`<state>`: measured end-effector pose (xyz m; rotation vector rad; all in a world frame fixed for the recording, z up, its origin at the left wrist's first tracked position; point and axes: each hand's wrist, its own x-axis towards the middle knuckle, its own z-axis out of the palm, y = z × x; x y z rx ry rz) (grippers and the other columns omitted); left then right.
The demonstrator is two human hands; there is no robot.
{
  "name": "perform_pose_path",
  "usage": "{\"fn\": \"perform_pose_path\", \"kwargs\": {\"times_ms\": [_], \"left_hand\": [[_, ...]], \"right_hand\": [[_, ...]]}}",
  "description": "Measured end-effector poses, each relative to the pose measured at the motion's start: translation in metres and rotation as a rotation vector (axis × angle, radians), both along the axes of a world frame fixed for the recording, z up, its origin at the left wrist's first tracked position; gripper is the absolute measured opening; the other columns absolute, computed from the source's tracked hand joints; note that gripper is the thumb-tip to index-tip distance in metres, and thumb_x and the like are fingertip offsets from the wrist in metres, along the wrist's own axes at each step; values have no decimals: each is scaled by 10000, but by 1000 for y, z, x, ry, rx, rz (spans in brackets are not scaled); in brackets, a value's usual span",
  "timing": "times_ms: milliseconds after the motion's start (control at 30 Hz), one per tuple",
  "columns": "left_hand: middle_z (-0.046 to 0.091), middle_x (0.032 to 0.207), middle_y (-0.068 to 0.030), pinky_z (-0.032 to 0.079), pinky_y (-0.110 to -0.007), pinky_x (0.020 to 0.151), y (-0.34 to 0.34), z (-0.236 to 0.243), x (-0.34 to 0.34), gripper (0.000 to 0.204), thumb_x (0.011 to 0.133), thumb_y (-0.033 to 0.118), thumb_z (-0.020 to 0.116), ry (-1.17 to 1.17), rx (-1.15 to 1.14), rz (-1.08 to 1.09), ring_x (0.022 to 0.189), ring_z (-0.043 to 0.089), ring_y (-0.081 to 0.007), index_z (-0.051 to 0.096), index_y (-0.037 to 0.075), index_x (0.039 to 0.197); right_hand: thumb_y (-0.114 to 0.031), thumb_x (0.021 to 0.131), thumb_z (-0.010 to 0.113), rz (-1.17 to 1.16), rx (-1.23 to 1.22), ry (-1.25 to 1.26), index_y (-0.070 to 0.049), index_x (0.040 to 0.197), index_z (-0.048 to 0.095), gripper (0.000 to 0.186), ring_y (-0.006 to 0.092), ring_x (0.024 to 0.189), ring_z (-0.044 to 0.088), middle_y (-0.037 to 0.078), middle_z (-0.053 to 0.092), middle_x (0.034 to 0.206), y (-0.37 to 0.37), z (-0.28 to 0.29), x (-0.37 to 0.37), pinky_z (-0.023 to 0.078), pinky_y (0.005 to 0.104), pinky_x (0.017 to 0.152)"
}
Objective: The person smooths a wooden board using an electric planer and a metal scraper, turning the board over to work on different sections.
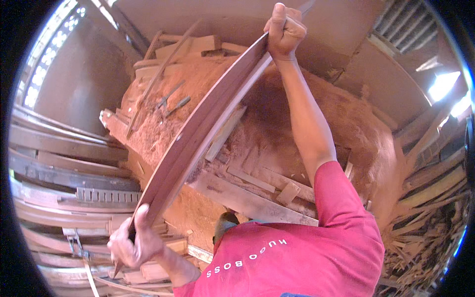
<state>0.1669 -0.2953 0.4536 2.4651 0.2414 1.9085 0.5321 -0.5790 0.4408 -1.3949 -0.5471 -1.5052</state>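
A long, narrow dark red-brown board with pale edges runs diagonally across the view, looking curved through the lens. My right hand grips its upper end at the top, fingers curled round it and thumb raised. My left hand holds the lower end at the bottom left, thumb along the edge and fingers bent round it. Beneath the board is a bench top covered in reddish sawdust, with small metal hand tools and loose wood strips on it.
Long planks lie stacked along the left side, beside a wall with a perforated panel. Offcut blocks sit at the bench's back. A dense pile of wood scraps fills the lower right, below bright openings in the wall.
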Motion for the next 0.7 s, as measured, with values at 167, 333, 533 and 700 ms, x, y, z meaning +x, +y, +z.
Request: {"fn": "perform_pose_path", "kwargs": {"times_ms": [167, 333, 533, 700], "left_hand": [[590, 591, 56, 348, -326, 649, 13, -27, 14, 402, 675, 525, 840, 147, 69, 143, 577, 532, -173, 664, 165, 647], [613, 616, 42, 380, -334, 607, 25, -26, 28, 384, 705, 482, 831, 195, 130, 179, 594, 556, -183, 657, 141, 670], [613, 595, 128, 285, -291, 629, 63, -16, 64, 355, 624, 533, 863, 109, 136, 194, 570, 519, -103, 664, 239, 601], [646, 639, 109, 341, -327, 627, 49, 10, 90, 360, 592, 567, 846, 49, 169, 131, 596, 590, -144, 682, 248, 618]], "right_hand": [[-280, 1025, 486, -150, -109, 43, -85, 531, 546, 535, 175, 599, 547, 14, 540, 514, 16, -64, 52, 444, 344, 709], [-314, 993, 556, -295, -300, 395, 8, 1129, 607, 354, 270, 1092, 580, 176, 622, 1095, 14, -84, 45, 407, 404, 983], [-339, 989, 561, 60, 253, 526, 60, 1321, 513, 521, 337, 1263, 491, 247, 538, 1325, 99, -60, -30, 353, 423, 1075], [-528, 988, 461, 889, 420, 992, -54, 1558, 130, 813, 325, 1384, 327, 144, 246, 1564, 175, -70, -204, 425, 495, 1009]]}}
